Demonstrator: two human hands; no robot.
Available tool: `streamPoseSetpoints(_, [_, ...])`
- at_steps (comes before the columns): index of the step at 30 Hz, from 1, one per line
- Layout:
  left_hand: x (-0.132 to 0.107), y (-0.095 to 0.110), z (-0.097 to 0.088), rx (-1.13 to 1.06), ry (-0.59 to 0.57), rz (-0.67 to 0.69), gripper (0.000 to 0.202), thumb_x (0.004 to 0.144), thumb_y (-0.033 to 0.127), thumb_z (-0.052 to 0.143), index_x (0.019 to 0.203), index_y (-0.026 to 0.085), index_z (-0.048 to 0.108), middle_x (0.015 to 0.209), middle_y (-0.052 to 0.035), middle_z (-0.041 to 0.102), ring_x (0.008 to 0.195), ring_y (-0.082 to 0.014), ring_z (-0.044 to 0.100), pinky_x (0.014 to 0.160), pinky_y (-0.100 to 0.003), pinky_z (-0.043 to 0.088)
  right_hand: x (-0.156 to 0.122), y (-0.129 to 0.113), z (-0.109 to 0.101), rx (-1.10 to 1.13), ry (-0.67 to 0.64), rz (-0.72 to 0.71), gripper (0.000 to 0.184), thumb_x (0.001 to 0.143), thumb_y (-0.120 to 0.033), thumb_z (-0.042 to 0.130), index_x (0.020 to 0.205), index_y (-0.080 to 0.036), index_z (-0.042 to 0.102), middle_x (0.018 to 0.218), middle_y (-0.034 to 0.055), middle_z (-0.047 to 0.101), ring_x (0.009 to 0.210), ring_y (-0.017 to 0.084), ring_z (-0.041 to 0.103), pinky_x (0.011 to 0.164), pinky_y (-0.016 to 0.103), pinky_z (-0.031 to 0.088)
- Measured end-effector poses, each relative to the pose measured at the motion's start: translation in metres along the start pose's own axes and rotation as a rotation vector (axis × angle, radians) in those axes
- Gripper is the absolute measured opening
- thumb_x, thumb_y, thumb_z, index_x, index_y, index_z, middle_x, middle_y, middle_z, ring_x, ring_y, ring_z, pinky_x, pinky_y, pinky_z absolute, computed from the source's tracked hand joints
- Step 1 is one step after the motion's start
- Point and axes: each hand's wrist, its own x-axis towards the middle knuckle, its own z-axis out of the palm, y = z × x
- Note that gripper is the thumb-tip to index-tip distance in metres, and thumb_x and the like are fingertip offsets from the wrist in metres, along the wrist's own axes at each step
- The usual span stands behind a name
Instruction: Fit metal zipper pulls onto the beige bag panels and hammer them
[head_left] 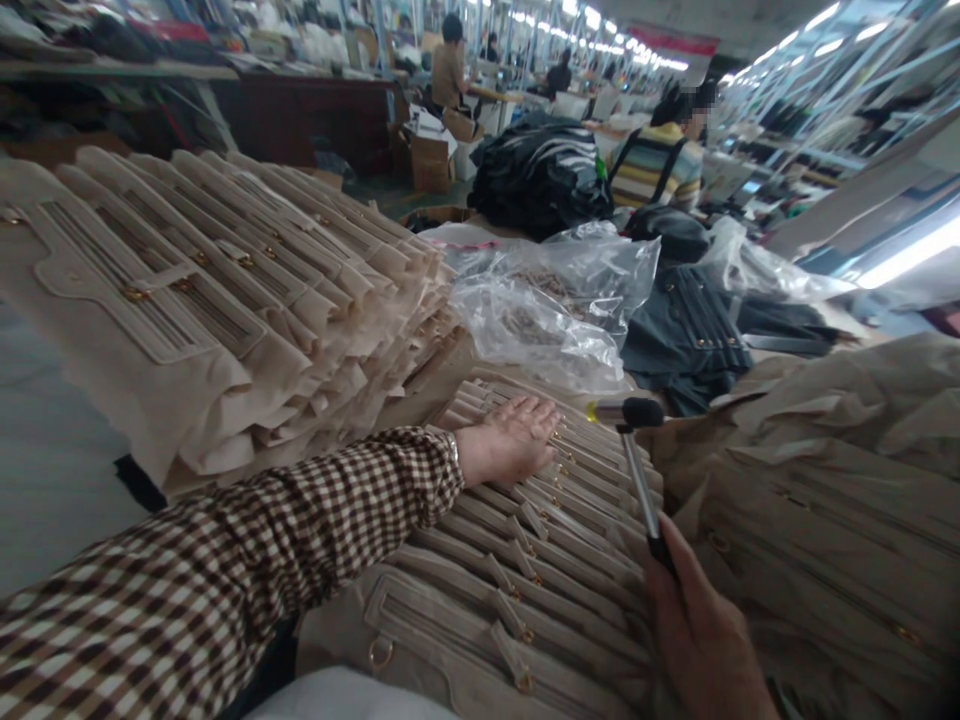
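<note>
My left hand [510, 440], in a brown checked sleeve, lies flat with fingers stretched out on a fanned row of beige fabric pieces [525, 560] with straps and gold rings. My right hand [701, 640] is closed round the handle of a small hammer [637, 470]. The hammer's metal shaft points up and away, and its black head with a yellow tip hovers just right of my left fingertips, above the beige pieces.
A tall stack of the same beige pieces [195, 290] fills the left. Clear plastic bags [555, 300] lie behind my hands, with dark garments [690, 330] beside them. Crumpled beige fabric [840, 480] is heaped at right. Other people [667, 150] sit at tables far back.
</note>
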Motion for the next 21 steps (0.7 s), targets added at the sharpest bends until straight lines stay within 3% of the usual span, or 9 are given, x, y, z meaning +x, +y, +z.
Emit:
streamPoseSetpoints(3, [-0.001,0.0,-0.002,-0.007,-0.006,0.031,0.058,0.101,0.038,0.036,0.15,0.006,0.037,0.158,-0.0174,0.035,0.147,-0.0294,0.031,0.122,-0.045,0.023,-0.003,-0.002,0.003,-0.007,-0.01,-0.044,0.055,0.095,-0.038,0.04,0.141,-0.01,0.052,0.126,0.0185,0.067,0.107,0.025,0.071,0.084,0.03,0.058])
streamPoseSetpoints(8, [0.0,-0.001,-0.004,-0.081,-0.061,-0.012,0.062,0.102,0.045,0.031,0.15,0.006,0.034,0.16,-0.0171,0.031,0.149,-0.0283,0.027,0.123,-0.043,0.019,0.011,0.004,0.007,0.001,-0.237,0.129,0.059,0.093,-0.044,0.033,0.131,-0.01,0.061,0.104,0.0166,0.076,0.091,0.028,0.075,0.072,0.033,0.061])
streamPoseSetpoints(13, [0.01,-0.006,-0.017,-0.11,-0.1,0.044,0.059,0.101,0.041,0.037,0.147,0.005,0.039,0.156,-0.0202,0.037,0.146,-0.0297,0.033,0.12,-0.046,0.026,0.004,0.012,-0.003,0.118,-0.14,0.218,0.063,0.09,-0.052,0.041,0.134,-0.013,0.061,0.109,0.0147,0.075,0.099,0.025,0.073,0.08,0.028,0.06])
streamPoseSetpoints(17, [0.034,-0.002,-0.039,-0.137,-0.006,0.081,0.035,0.097,0.02,0.041,0.12,0.012,0.066,0.128,-0.0169,0.064,0.123,-0.0259,0.057,0.108,-0.042,0.042,-0.017,0.023,0.009,0.188,-0.089,0.269,0.059,0.09,-0.053,0.044,0.134,-0.018,0.063,0.123,0.0115,0.07,0.115,0.024,0.067,0.093,0.028,0.055])
streamPoseSetpoints(21, [0.062,0.001,-0.047,-0.168,-0.135,0.051,0.024,0.082,0.008,0.054,0.093,0.01,0.075,0.094,-0.0123,0.074,0.086,-0.0207,0.067,0.079,-0.03,0.053,-0.036,0.035,0.033,0.221,-0.195,0.31,0.059,0.092,-0.052,0.046,0.141,-0.02,0.057,0.131,0.0095,0.066,0.119,0.023,0.064,0.093,0.027,0.055])
